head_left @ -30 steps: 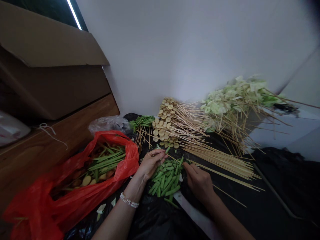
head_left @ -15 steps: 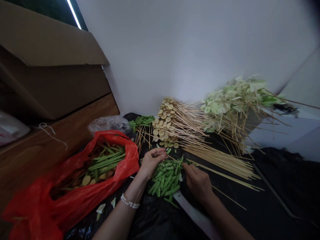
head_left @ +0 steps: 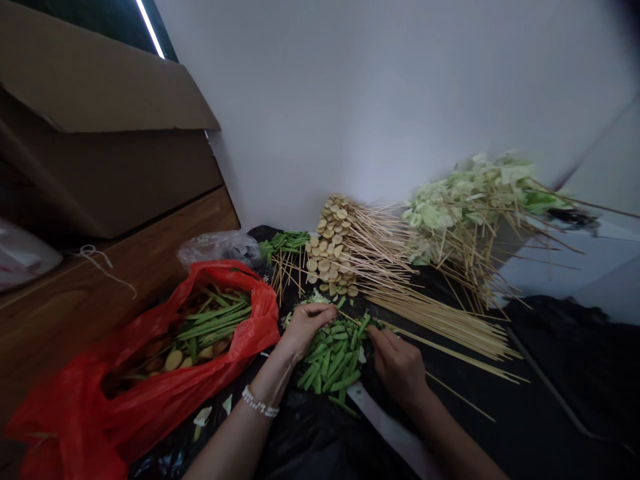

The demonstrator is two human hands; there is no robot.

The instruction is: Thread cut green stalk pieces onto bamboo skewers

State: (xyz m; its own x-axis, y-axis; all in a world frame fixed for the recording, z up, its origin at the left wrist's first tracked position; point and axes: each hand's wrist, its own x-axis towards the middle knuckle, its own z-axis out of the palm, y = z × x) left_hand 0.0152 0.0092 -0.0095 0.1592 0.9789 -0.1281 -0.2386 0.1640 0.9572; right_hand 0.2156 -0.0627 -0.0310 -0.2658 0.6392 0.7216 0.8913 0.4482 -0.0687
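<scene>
My right hand (head_left: 397,363) is closed round a thin bamboo skewer (head_left: 353,320). The skewer's tip points left toward my other hand, and its long end (head_left: 460,397) comes out behind the wrist. My left hand (head_left: 310,328), with a beaded bracelet (head_left: 260,403) on the wrist, has its fingers pinched together by the tip; what is between them is hidden. Just past those fingertips shows a green bean piece (head_left: 341,302). Below and between both hands lies a pile of cut green beans (head_left: 327,363). A knife blade (head_left: 383,423) lies partly under my right forearm.
At left sits a red plastic bag (head_left: 250,363) holding long beans and potato slices. Behind are skewered beans (head_left: 287,241), stacked skewered potato slices (head_left: 327,260) and skewered cabbage (head_left: 465,193). Loose skewers (head_left: 450,327) lie at right. A cardboard box (head_left: 115,173) stands left of the wall.
My left fingers have drawn closer together and shifted slightly nearer the skewer's tip. My right hand keeps its hold almost unmoved.
</scene>
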